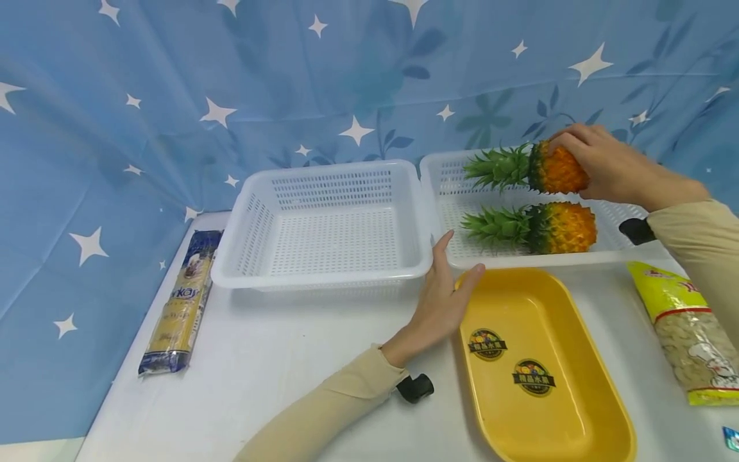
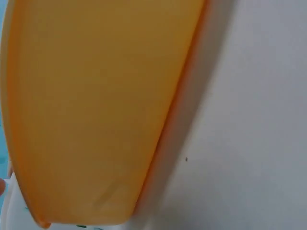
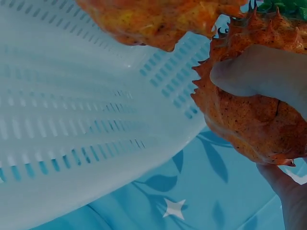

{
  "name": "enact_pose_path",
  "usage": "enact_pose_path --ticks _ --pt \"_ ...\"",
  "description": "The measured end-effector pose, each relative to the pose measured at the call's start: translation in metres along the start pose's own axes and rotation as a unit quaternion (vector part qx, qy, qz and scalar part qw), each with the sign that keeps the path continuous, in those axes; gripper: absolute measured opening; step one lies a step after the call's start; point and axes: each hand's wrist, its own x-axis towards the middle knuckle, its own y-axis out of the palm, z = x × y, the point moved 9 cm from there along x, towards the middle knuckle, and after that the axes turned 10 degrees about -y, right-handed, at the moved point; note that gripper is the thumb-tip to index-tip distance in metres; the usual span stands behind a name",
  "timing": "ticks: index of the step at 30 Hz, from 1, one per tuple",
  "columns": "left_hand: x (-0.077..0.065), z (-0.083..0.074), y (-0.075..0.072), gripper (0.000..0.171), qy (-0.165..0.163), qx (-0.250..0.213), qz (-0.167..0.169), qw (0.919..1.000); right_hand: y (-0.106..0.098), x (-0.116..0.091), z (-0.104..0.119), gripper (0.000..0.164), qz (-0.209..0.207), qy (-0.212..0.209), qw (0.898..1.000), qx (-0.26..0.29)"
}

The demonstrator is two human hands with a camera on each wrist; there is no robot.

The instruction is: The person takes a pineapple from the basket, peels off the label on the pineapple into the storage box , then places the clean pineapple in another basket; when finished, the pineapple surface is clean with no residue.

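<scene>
My right hand (image 1: 612,163) grips the orange body of a pineapple (image 1: 554,172) over the back side of the right white basket (image 1: 606,258). Its green leaves point left. In the right wrist view, the thumb and a finger lie on opposite sides of this pineapple (image 3: 244,120). A second pineapple (image 1: 568,229) lies in the same basket, nearer the front. My left hand (image 1: 435,301) has its fingers spread beside the yellow tray (image 1: 554,333) and near the corner of the left white basket (image 1: 323,280). Whether its fingertips touch either rim cannot be told.
A blue-and-yellow packet (image 1: 185,301) lies left of the left basket. On the right sits a yellow-topped bag of pale pieces (image 1: 687,346), partly behind my right sleeve. A small blue packet (image 1: 731,438) is at the right edge. Behind the baskets hangs a blue starred curtain (image 1: 277,83).
</scene>
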Motion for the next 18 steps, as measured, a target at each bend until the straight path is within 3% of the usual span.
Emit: enact_pose_path --ticks 6,12,18 --pt "0.004 0.001 0.001 0.073 0.001 -0.007 -0.005 1.0000 0.006 0.009 -0.004 0.097 0.010 -0.002 1.000 0.003" --pt "0.007 0.000 -0.002 0.070 0.002 -0.010 -0.014 0.9998 0.019 0.014 -0.008 0.099 0.066 0.000 0.998 0.000" --pt "0.008 0.000 -0.001 0.070 -0.003 -0.005 -0.017 0.9998 0.030 0.012 -0.013 0.096 0.090 0.009 0.996 0.016"
